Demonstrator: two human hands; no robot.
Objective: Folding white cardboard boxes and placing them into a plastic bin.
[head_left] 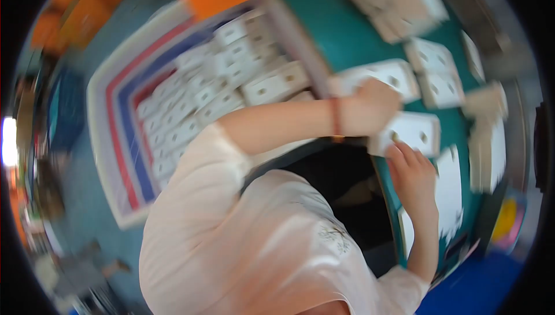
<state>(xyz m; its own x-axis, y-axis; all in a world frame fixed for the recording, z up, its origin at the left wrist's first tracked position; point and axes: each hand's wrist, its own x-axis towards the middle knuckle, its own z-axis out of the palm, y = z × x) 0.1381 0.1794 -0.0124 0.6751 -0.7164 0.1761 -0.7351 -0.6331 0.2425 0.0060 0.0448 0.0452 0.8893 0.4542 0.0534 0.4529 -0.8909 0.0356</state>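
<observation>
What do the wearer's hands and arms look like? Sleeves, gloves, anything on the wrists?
No gloves on the left hand or right hand. Short, loose, whitish sleeves. Left wrist: thin reddish band with a small gold-coloured piece. Nothing visible on the right wrist.

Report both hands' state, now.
Left hand: cannot be told; blurred, its fingertips hidden.
Right hand: fingers bent, fingertips at the near edge of a white box; whether they grip it cannot be told.
</observation>
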